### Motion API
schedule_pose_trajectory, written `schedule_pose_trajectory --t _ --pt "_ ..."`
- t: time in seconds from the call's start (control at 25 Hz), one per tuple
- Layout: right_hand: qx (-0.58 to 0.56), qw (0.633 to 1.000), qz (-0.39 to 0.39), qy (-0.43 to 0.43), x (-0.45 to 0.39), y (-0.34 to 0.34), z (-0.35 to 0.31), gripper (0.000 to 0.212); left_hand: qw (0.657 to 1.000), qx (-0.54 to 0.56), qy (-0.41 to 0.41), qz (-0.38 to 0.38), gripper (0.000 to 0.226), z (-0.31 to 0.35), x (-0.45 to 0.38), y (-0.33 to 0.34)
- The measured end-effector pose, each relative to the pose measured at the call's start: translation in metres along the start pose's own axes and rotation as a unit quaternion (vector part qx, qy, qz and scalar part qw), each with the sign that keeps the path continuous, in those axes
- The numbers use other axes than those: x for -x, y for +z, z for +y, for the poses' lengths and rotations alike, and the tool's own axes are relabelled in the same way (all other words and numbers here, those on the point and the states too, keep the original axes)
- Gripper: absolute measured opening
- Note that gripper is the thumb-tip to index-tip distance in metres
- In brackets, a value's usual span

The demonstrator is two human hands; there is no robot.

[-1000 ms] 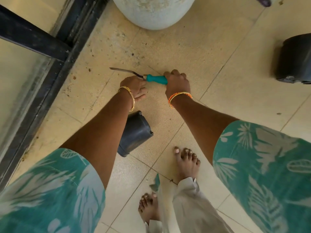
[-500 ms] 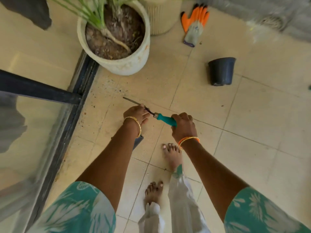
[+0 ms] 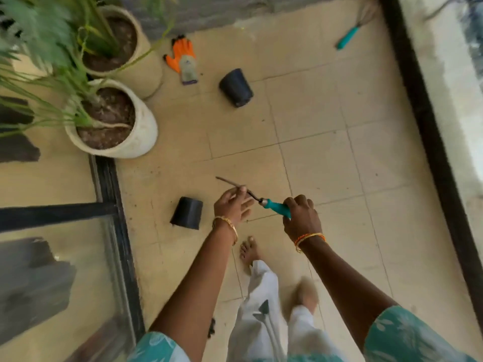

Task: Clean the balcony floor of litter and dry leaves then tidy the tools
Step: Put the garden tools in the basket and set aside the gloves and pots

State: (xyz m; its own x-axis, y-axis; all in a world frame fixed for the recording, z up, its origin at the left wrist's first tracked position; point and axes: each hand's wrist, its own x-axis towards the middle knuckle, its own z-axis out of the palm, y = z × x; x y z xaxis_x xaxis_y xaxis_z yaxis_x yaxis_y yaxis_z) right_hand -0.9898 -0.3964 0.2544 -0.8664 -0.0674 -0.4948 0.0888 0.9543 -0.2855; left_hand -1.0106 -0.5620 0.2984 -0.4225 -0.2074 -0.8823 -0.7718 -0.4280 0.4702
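My right hand (image 3: 300, 218) grips the teal handle of a small garden trowel (image 3: 274, 206), held above the tiled floor. Its thin metal blade points left past my left hand (image 3: 232, 205), whose thumb and fingers touch the blade while the other fingers are spread. A second teal-handled tool, a hand rake (image 3: 349, 36), lies on the floor at the far right. An orange and grey glove (image 3: 183, 58) lies flat near the back wall.
Two small black pots lie tipped on the tiles, one (image 3: 188, 212) beside my left hand, one (image 3: 236, 87) farther back. Two large cream planters (image 3: 141, 129) (image 3: 146, 71) with green plants stand at the left. A glass railing with black frame (image 3: 120, 231) runs along the left.
I have stood up from a crouch, so the view has widened and turned. Both hands have risen with the trowel; my left hand moved from beside the shaft onto the blade.
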Motion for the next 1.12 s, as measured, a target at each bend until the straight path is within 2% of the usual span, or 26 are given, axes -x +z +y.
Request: schedule_pose_trajectory --t 0.2,0.36,0.48,0.72,0.96,1.12 --pt "-0.074 0.985 0.068 0.14 0.109 0.003 0.096 0.033 0.989 -0.125 -0.008 -0.083 0.008 -0.067 0.063 0.057" --pt "-0.159 0.947 0.128 0.247 0.205 0.021 0.153 0.036 0.966 -0.21 0.02 -0.148 0.012 -0.129 0.106 0.094" --pt "-0.206 0.911 0.177 0.311 0.299 0.048 0.2 0.035 0.937 -0.278 0.037 -0.209 0.011 -0.212 0.159 0.115" --pt "-0.307 0.801 0.267 0.44 0.501 0.133 0.262 0.036 0.879 -0.402 0.013 -0.254 0.015 -0.396 0.27 0.117" --pt "-0.36 0.653 0.337 0.576 0.655 0.212 0.289 0.04 0.801 -0.514 -0.007 -0.306 0.015 -0.555 0.355 0.117" --pt "-0.334 0.609 0.357 0.625 0.704 0.246 0.305 0.035 0.75 -0.569 -0.001 -0.337 0.017 -0.632 0.391 0.127"
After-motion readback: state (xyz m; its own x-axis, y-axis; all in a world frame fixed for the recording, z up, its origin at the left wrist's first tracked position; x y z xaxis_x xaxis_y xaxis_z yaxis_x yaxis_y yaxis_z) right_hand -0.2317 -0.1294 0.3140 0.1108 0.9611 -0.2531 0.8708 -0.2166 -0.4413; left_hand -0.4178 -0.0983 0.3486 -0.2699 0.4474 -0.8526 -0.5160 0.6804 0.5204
